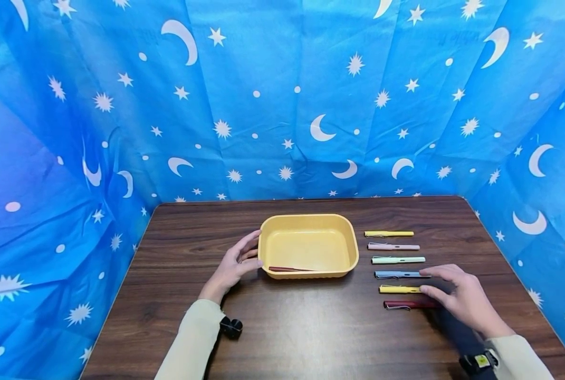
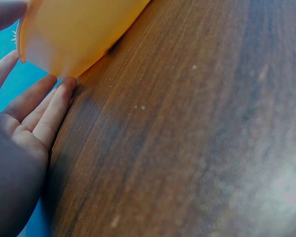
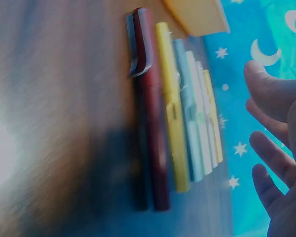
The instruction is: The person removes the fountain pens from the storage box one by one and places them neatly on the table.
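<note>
A yellow tray (image 1: 308,274) sits on the table, with a dark red pen (image 1: 291,269) lying along its near inside edge. My left hand (image 1: 232,266) rests against the tray's left side, its fingers mostly straight; in the left wrist view, fingertips touch the tray wall (image 2: 84,37). To the right, several clipped pens lie in a row: from the back, yellow (image 1: 389,234), pink (image 1: 393,247), pale green (image 1: 398,259), blue (image 1: 396,274), yellow (image 1: 398,290) and dark red (image 1: 410,304). Over the right ends of the nearer ones hovers my right hand (image 1: 467,295), thumb and fingers spread, holding nothing.
Dark wood-grain tabletop (image 1: 310,327) lies under everything. A blue cloth (image 1: 273,105) with white moons and stars hangs behind the table and along both sides. Small black devices (image 1: 231,327) are worn at both wrists.
</note>
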Available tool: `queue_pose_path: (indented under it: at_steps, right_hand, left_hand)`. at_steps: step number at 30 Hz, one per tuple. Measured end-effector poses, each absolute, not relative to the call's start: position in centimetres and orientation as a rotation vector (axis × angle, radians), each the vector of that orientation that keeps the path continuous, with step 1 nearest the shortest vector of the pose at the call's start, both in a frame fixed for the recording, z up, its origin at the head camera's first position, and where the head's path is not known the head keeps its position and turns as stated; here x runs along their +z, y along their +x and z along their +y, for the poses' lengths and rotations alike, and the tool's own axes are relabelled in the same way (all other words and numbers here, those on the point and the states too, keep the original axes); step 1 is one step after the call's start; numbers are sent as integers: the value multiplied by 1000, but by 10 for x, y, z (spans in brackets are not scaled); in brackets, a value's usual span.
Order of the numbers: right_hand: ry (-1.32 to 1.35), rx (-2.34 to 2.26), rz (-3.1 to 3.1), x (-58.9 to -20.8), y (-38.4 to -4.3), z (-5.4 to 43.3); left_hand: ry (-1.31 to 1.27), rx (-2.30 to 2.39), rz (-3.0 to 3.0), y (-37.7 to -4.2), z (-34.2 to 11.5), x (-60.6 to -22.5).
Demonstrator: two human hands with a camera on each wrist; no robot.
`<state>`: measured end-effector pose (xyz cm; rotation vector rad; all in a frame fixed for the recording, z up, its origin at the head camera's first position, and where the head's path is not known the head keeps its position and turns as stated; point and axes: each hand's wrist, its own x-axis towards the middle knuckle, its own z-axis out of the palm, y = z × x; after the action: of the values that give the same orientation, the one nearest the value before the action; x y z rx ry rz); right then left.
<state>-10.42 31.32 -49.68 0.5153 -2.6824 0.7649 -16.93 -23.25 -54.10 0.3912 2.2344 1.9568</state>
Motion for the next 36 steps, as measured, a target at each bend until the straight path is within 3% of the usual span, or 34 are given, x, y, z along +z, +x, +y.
queue_pose_path:
  at_steps: [26, 36]
  right_hand:
    - [666, 1306, -2748, -432, -164, 235]
    - [783, 1301, -2730, -407, -193, 199]
  left_hand:
    - [387, 1956, 2225, -168, -231, -538]
    - [375, 1963, 2216, -167, -231, -538]
